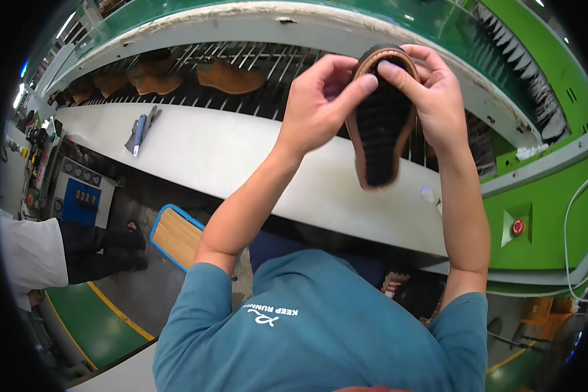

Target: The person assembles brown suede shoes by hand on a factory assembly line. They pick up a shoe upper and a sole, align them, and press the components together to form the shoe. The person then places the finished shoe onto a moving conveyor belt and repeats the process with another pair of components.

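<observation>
- Shoe sole (380, 124) first: we hold it up in both hands above the white bench (242, 157), its black ridged tread facing us and a tan-brown rim running round the edge.
- Our left hand (320, 104) is closed on the sole's left edge — the thumb lies across the tread near the top, and the fingers curl round behind.
- Our right hand (431, 98) is closed on the upper right side, with the fingertips pressing on the top of the tread and the palm wrapped round the rim.
- The sole hangs roughly upright with its narrower end pointing down, clear of the bench and in front of the wire-rack conveyor (255, 59).
- On that conveyor, well to the left of our hands, we see several brown soles (228, 77) lying flat on the metal rods.
- A blue-handled tool (139, 130) lies on the bench further left — well apart from the sole.
- To the right, the green machine housing (549, 196) carries a red round button (517, 227).
- Below the bench on the left stands a wooden stool with a blue edge (176, 236); beside it we can make out another person's dark trousers and white sleeve (32, 251).
</observation>
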A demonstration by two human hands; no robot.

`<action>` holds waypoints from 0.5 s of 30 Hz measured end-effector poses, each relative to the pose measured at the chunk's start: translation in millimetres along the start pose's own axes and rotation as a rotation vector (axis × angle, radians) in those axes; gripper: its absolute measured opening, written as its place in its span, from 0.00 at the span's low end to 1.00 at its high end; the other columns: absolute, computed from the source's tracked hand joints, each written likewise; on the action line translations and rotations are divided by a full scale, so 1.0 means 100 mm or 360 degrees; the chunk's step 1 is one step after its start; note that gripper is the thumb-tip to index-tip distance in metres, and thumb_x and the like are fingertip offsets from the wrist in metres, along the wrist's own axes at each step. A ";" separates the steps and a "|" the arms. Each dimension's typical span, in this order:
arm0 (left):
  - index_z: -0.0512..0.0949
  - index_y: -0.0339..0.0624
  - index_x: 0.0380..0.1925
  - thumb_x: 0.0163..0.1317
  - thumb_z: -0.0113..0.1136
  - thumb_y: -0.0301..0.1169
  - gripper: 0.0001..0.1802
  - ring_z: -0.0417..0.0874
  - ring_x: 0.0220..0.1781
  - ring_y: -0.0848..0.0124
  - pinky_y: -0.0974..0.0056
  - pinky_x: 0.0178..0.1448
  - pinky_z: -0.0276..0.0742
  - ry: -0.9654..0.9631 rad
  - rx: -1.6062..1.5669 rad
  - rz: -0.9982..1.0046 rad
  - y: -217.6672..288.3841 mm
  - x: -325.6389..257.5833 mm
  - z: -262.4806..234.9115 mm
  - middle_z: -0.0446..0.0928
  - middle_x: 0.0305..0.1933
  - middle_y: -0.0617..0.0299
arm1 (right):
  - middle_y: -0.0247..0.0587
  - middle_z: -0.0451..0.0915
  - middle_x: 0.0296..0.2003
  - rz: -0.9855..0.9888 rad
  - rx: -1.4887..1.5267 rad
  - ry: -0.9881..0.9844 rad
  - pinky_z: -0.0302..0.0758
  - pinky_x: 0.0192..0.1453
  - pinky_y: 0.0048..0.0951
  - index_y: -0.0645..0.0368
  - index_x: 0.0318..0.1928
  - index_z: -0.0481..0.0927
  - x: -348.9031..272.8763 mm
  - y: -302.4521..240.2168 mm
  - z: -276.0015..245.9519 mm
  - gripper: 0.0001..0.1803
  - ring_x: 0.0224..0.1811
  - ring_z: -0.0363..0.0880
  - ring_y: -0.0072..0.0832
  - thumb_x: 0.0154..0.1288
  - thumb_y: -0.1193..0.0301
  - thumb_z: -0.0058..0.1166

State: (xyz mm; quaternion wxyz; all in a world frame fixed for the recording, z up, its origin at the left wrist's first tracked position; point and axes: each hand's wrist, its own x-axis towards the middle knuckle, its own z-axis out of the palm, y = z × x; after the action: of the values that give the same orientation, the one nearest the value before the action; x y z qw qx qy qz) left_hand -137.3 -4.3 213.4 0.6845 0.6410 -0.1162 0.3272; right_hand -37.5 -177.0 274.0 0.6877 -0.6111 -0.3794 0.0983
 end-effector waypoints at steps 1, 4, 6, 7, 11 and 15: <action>0.84 0.32 0.58 0.78 0.72 0.32 0.17 0.88 0.52 0.77 0.70 0.58 0.83 0.0040 0.0103 -0.0019 -0.11 0.02 0.00 0.90 0.51 0.61 | 0.42 0.93 0.47 -0.0010 -0.0033 0.0058 0.86 0.55 0.25 0.66 0.59 0.82 0.00 0.13 -0.05 0.23 0.48 0.91 0.22 0.71 0.70 0.78; 0.86 0.31 0.55 0.78 0.72 0.34 0.16 0.89 0.47 0.78 0.72 0.52 0.84 0.0111 0.0215 -0.0103 -0.35 0.01 0.00 0.91 0.45 0.60 | 0.38 0.92 0.47 0.0053 -0.0196 0.0097 0.84 0.58 0.25 0.66 0.56 0.87 -0.07 0.43 -0.08 0.21 0.48 0.89 0.21 0.75 0.62 0.76; 0.87 0.30 0.54 0.78 0.73 0.36 0.18 0.88 0.41 0.81 0.74 0.46 0.83 0.0109 0.0198 -0.0161 -0.48 0.00 -0.02 0.91 0.41 0.62 | 0.37 0.92 0.47 0.0090 -0.0265 0.0084 0.84 0.59 0.25 0.67 0.59 0.87 -0.11 0.56 -0.11 0.25 0.50 0.89 0.20 0.77 0.57 0.73; 0.87 0.30 0.54 0.78 0.73 0.37 0.18 0.87 0.40 0.82 0.74 0.45 0.83 0.0107 0.0197 -0.0212 -0.53 -0.01 -0.01 0.91 0.40 0.62 | 0.37 0.92 0.47 0.0078 -0.0254 0.0106 0.84 0.59 0.25 0.66 0.59 0.87 -0.12 0.62 -0.13 0.25 0.50 0.89 0.20 0.77 0.57 0.73; 0.89 0.32 0.52 0.78 0.73 0.39 0.18 0.84 0.35 0.84 0.76 0.39 0.79 0.0093 0.0164 -0.0340 -0.61 -0.01 0.01 0.90 0.36 0.65 | 0.38 0.92 0.49 0.0112 -0.0159 0.0153 0.84 0.58 0.23 0.66 0.61 0.87 -0.11 0.81 -0.18 0.26 0.50 0.89 0.20 0.78 0.56 0.72; 0.89 0.31 0.50 0.77 0.74 0.39 0.18 0.84 0.34 0.85 0.76 0.38 0.77 0.0082 0.0185 -0.0363 -0.63 0.05 0.02 0.89 0.35 0.66 | 0.39 0.92 0.48 0.0157 -0.0090 0.0165 0.85 0.56 0.21 0.67 0.62 0.85 -0.06 0.90 -0.25 0.27 0.49 0.90 0.19 0.79 0.56 0.70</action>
State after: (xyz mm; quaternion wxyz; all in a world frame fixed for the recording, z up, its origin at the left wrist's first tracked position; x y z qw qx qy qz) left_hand -95.5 -2.9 166.1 0.6817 0.6800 -0.0058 0.2700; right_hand 3.9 -178.9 189.7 0.6833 -0.6524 -0.3154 0.0895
